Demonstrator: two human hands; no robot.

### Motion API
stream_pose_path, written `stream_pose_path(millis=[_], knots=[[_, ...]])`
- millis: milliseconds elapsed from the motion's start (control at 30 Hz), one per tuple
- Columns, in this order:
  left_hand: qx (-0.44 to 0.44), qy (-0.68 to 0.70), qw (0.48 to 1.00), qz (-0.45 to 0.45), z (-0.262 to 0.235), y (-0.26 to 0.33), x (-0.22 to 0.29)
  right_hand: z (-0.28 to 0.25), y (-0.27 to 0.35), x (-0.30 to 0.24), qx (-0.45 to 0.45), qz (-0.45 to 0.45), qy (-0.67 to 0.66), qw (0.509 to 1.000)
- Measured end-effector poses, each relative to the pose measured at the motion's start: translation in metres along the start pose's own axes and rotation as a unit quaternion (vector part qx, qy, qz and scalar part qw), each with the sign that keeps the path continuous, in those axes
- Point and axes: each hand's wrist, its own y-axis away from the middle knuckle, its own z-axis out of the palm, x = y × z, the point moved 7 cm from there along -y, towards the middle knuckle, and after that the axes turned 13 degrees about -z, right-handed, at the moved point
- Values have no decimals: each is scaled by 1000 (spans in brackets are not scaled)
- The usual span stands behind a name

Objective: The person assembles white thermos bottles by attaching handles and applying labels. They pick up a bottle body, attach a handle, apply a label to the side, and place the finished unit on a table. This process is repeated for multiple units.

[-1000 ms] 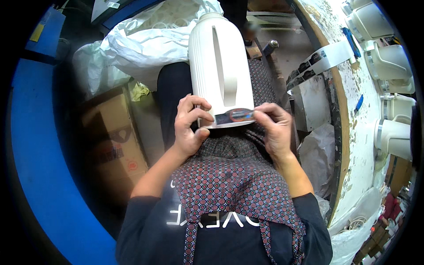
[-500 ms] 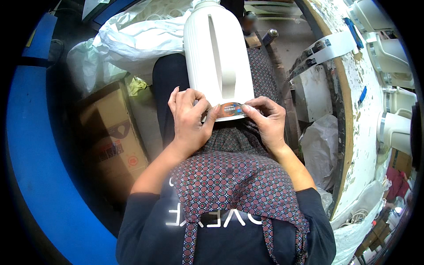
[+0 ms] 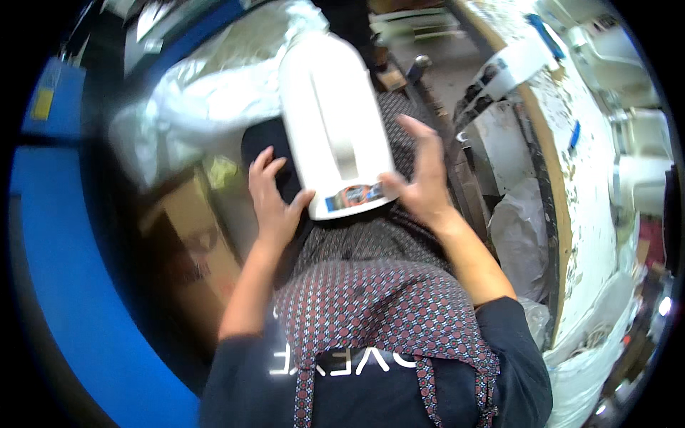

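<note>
A white plastic vacuum jug (image 3: 367, 128) lies across my lap, its long handle facing up and its base toward me. Along the base edge runs a dark, colourful label (image 3: 354, 195). My left hand (image 3: 275, 203) is open beside the jug's lower left corner, fingers spread, with the thumb tip at the jug's side. On the other side my right hand (image 3: 428, 182) is also open, its fingers lifted away and its thumb at the label's right end. Both hands are somewhat blurred. A patterned apron (image 3: 385, 292) covers my lap.
On the right, a worn white tabletop (image 3: 581, 192) carries several white jugs (image 3: 635, 139) and a blue tool (image 3: 546, 36). A strip of labels (image 3: 517, 68) hangs over its edge. At left are a cardboard box (image 3: 203, 228), a white sack (image 3: 221, 93) and a blue surface (image 3: 78, 285).
Both hands have opened and spread apart from their pinches at the label's ends. The label now shows along the base. The jug appears lower and further left in the view.
</note>
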Motion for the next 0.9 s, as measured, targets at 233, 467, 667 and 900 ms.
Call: stream_pose_path(millis=[233, 467, 667, 900], knots=[[-54, 476, 869, -126, -2, -103, -33, 40, -39, -43, -15, -166, -107, 980], [-335, 478, 812, 24, -49, -141, 110, -59, -109, -44, 96, -161, -87, 978], [-401, 450, 795, 71, -21, -123, 187, -42, -151, -122, -43, -314, 0, 949], [-494, 470, 731, 29, 0, -104, 149, -52, -112, -126, -30, -350, 10, 936]])
